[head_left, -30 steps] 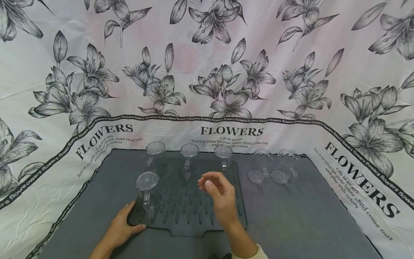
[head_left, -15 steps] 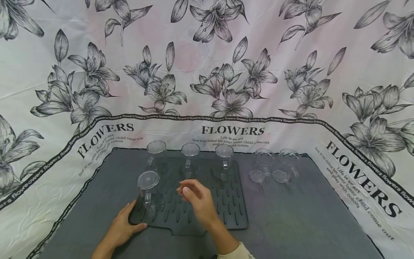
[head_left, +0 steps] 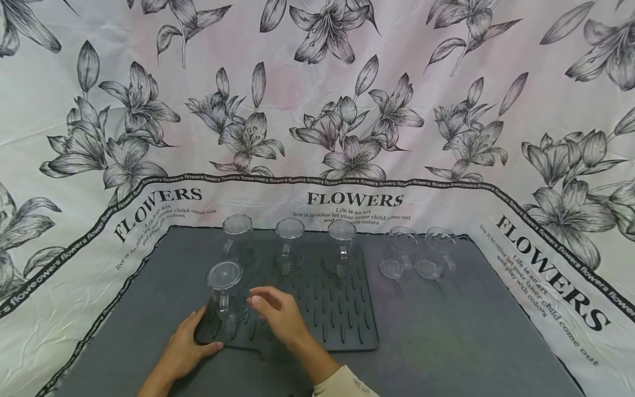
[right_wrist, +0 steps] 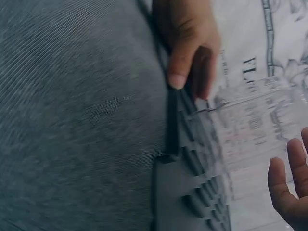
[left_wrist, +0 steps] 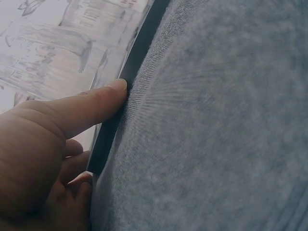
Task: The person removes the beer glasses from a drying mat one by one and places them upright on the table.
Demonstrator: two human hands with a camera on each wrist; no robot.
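A dark ribbed drying mat (head_left: 342, 317) lies on the grey cloth. My left hand (head_left: 184, 348) holds its near left corner, thumb on the front edge and fingers along the left side. Close by stands a clear glass mug (head_left: 224, 275), base up, its handle toward me. My right hand (head_left: 280, 317) hovers over the mat just right of this mug, fingers loosely bent around nothing; any contact with the glass cannot be made out. In the right wrist view, the right fingertips (right_wrist: 279, 180) appear apart from the clear glass.
Along the mat's back stand a left mug (head_left: 237, 225), a middle mug (head_left: 290, 229) and a right mug (head_left: 342, 231). Two more clear mugs (head_left: 401, 242) are on the grey cloth (head_left: 446, 331) right of the mat. A flower-printed curtain (head_left: 347, 196) encloses the back and sides.
My right hand has moved left and down across the mat, from in front of the back right mug to beside the front left mug. The left hand stays at the corner.
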